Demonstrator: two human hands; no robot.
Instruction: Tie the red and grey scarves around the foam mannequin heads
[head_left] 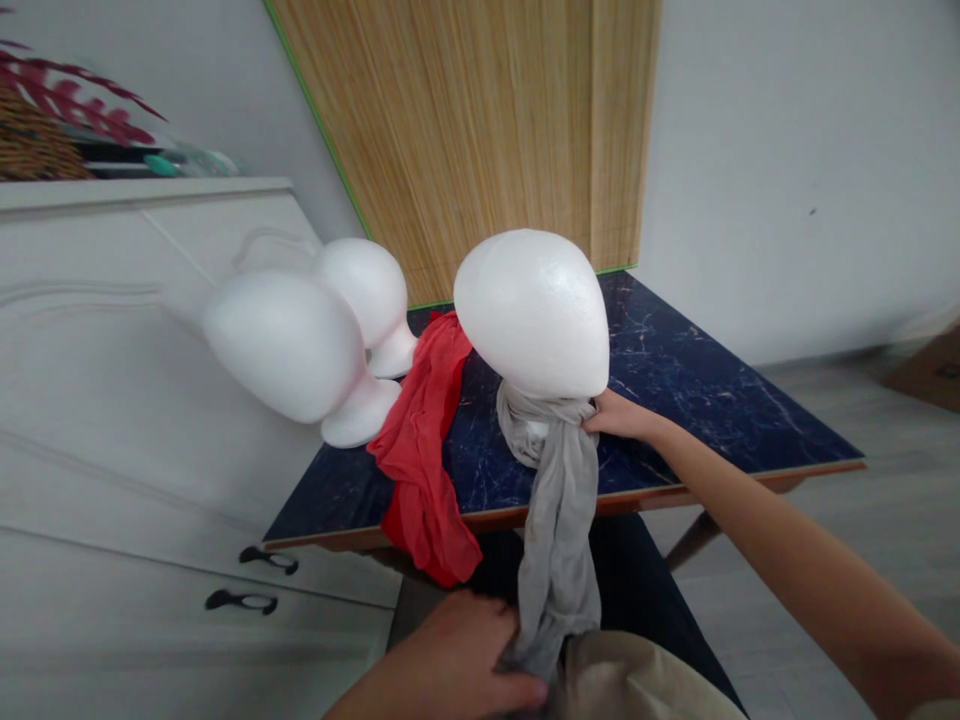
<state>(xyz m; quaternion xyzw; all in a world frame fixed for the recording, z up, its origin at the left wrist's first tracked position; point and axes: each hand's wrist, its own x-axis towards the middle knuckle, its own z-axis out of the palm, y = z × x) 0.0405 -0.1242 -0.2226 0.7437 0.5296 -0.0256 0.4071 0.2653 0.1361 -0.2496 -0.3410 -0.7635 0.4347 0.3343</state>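
Observation:
A white foam mannequin head [534, 308] stands near the front of a dark blue marbled table [675, 380]. A grey scarf [559, 520] is wrapped round its neck and hangs over the table's front edge. My right hand [619, 415] pinches the scarf at the neck, on the right side. My left hand [457, 660] is closed on the scarf's lower end, below the table edge. A red scarf [424, 450] lies on the table to the left and drapes over the edge.
Two more white foam heads [289, 345] [367, 295] stand at the table's left rear. A white cabinet [112, 400] with black handles is on the left. A bamboo panel [480, 130] leans against the back wall.

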